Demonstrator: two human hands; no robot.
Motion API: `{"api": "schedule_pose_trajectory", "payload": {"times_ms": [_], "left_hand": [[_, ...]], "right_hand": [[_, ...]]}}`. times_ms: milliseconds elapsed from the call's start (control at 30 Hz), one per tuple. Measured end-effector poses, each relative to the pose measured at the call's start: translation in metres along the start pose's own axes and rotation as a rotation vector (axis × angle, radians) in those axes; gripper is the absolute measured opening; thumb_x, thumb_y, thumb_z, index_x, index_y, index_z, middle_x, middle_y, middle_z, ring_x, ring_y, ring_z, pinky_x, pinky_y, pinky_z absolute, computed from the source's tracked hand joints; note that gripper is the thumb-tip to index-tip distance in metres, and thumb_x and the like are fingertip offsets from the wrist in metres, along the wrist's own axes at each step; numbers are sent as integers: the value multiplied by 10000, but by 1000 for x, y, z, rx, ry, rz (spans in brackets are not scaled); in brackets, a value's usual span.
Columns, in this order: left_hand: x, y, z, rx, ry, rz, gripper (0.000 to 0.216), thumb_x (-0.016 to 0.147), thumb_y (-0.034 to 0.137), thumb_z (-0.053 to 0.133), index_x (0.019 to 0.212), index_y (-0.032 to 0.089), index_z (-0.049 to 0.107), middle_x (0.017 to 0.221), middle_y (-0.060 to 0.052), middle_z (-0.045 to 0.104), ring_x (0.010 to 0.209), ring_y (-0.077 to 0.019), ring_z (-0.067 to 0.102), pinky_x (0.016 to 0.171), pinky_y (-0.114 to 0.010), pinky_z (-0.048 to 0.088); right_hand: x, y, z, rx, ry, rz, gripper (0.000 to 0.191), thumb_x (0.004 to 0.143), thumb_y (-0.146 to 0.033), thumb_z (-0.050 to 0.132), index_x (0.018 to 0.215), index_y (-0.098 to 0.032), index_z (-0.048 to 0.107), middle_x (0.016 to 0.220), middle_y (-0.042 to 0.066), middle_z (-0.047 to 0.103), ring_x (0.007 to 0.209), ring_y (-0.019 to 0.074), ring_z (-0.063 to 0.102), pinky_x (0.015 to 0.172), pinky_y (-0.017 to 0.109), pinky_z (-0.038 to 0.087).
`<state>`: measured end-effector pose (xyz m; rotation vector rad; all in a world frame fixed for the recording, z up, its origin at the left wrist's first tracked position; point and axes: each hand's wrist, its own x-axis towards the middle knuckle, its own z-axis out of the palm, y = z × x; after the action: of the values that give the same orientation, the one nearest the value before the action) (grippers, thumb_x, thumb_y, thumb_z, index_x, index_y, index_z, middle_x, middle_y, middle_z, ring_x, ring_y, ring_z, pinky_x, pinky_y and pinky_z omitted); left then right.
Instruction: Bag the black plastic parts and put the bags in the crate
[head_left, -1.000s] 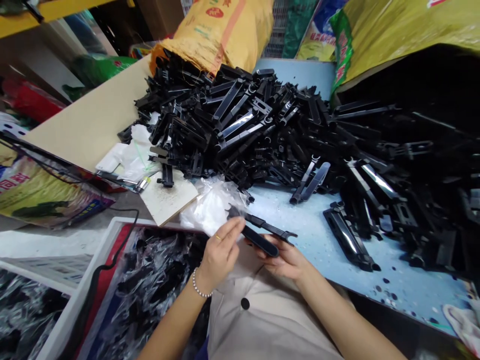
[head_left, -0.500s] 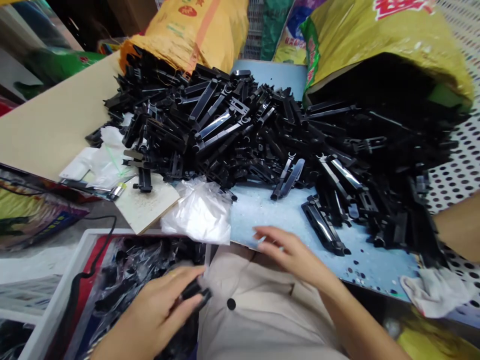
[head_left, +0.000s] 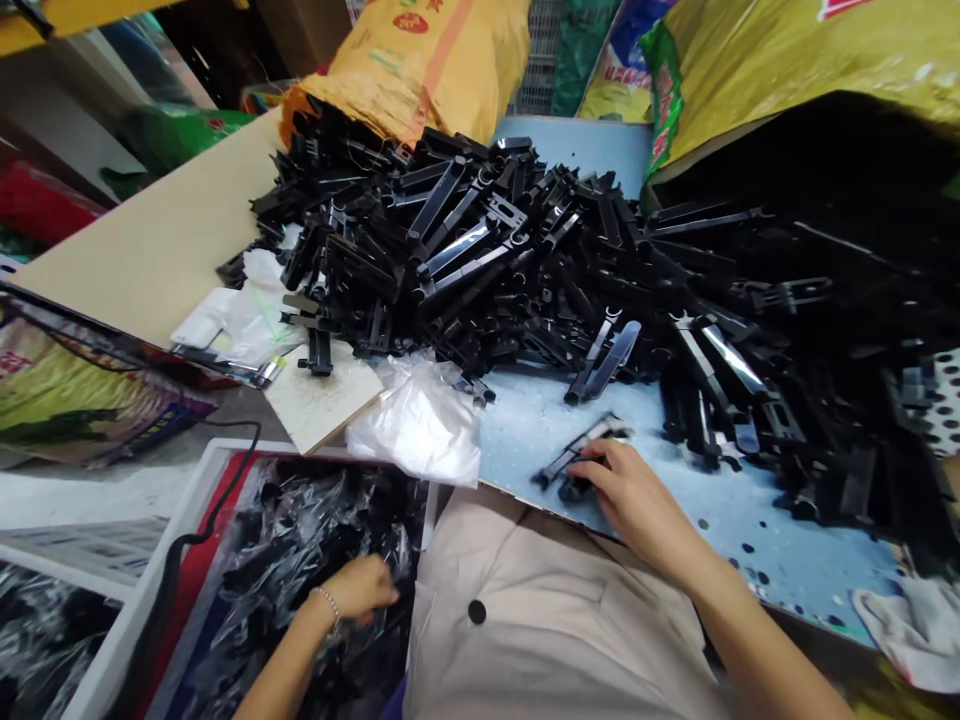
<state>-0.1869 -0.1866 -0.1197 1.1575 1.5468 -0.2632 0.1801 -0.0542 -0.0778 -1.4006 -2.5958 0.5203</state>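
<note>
Right hand [head_left: 637, 497] on the blue worktop [head_left: 540, 420], fingers curled down over a black plastic part [head_left: 577, 458]. Grip closed on it, the part lying against the surface, close to the worktop's near edge.

Left hand [head_left: 360, 588], beaded bracelet [head_left: 326, 603] at the wrist, sits low in a white crate [head_left: 180, 530] over black parts wrapped in clear film [head_left: 315, 540]. Fingers curled and partly hidden among the wrapping; cannot tell whether that grip is on anything.

Heap of black plastic parts [head_left: 465, 250] covers the far worktop, running out of a yellow woven sack [head_left: 420, 70] at the far end and toward a second yellow sack [head_left: 787, 60] on the right. Clear plastic bag [head_left: 416, 425] lies at the heap's near edge, just beside a scuffed pale board [head_left: 322, 400]. White rag [head_left: 911, 630] at the right corner. Beige garment with a black button [head_left: 477, 612] fills the lower middle of the view
</note>
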Motion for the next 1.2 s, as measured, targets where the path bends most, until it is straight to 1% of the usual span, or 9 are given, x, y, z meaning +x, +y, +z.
{"api": "schedule_pose_trajectory", "payload": {"times_ms": [67, 133, 200, 267, 467, 667, 867, 933, 1200], "left_hand": [[4, 31, -16, -91, 152, 191, 213, 803, 379, 538, 759, 184, 612, 601, 7, 605, 585, -156, 597, 601, -249, 473], [12, 72, -28, -154, 471, 446, 215, 869, 375, 501, 876, 185, 601, 782, -32, 647, 710, -163, 612, 702, -276, 498], [25, 111, -35, -56, 874, 517, 215, 841, 384, 585, 890, 174, 574, 919, -83, 622, 825, -205, 605, 788, -337, 500], [40, 136, -39, 98, 1057, 510, 210, 821, 359, 639, 869, 169, 566, 947, -110, 597, 897, -249, 590, 821, -384, 493], [60, 123, -58, -170, 855, 538, 144, 844, 200, 566, 715, 173, 624, 758, -34, 615, 742, -167, 591, 725, -287, 463], [58, 112, -72, -633, 617, 508, 199, 777, 339, 627, 705, 154, 608, 662, 10, 586, 610, -125, 527, 619, -252, 428], [54, 131, -53, -78, 979, 483, 164, 796, 318, 659, 781, 182, 568, 842, -47, 595, 839, -211, 578, 752, -327, 471], [55, 131, -50, 17, 992, 493, 107, 837, 252, 606, 759, 184, 580, 837, -57, 601, 868, -217, 579, 774, -333, 467], [56, 115, -70, -624, 712, 525, 259, 685, 342, 736, 628, 157, 564, 594, 40, 533, 565, -100, 475, 555, -219, 391]], "right_hand": [[3, -4, 2, 52, 27, -20, 375, 828, -54, 386, 1004, -230, 667, 1202, 91, 561, 1088, 249, 538, 896, 384, 467], [5, -4, 4, 60, 85, 39, 251, 871, -156, 423, 960, -214, 651, 1172, 107, 564, 1081, 264, 539, 882, 393, 468], [6, -2, 5, 39, 151, 153, 200, 881, -323, 498, 972, -190, 616, 1144, 141, 561, 1062, 290, 551, 837, 394, 476], [1, 1, 5, 37, 158, 307, 340, 841, -467, 553, 1020, -179, 574, 1087, 149, 577, 947, 288, 599, 743, 378, 482], [-23, 17, -6, 273, -22, 625, 448, 806, -422, 547, 1196, -210, 488, 776, 23, 632, 608, 209, 601, 604, 324, 437], [1, -17, -10, 1229, -55, 497, 435, 781, -391, 648, 1161, -192, 576, 866, 47, 650, 766, 179, 604, 691, 292, 491], [55, -65, 8, 1693, -159, 473, 238, 718, -297, 708, 928, -184, 696, 793, 9, 673, 626, 111, 570, 605, 221, 473], [63, -69, 13, 1742, -177, 484, 228, 711, -268, 697, 924, -185, 705, 777, 4, 683, 606, 103, 570, 587, 207, 467], [70, -70, 18, 1866, -256, 533, 282, 695, -312, 751, 935, -166, 723, 840, 45, 719, 705, 150, 642, 695, 263, 506]]}}
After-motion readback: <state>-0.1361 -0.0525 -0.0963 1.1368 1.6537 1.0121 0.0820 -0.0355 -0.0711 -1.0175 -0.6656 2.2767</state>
